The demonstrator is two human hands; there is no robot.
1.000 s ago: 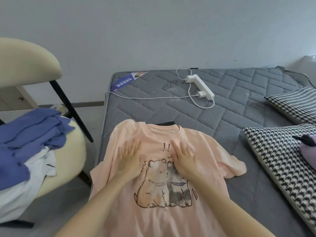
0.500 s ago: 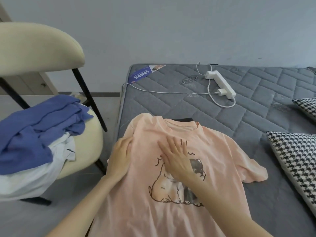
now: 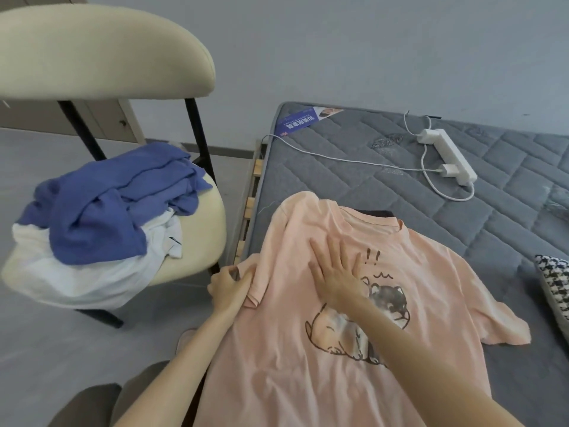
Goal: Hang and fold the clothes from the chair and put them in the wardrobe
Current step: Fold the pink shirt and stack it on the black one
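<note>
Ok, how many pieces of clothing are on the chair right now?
2 visible: a blue garment piled on the chair seat, and a white garment beneath it, spilling over the near edge. Others may be hidden under the pile.

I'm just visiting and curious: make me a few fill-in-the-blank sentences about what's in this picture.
The left hand grips one ____ of the pink T-shirt.
The right hand lies flat on the shirt, holding ____.
On the chair, the topmost garment is ____.
The power strip on the mattress is ____.
Missing words: sleeve; nothing; blue; white.
</note>
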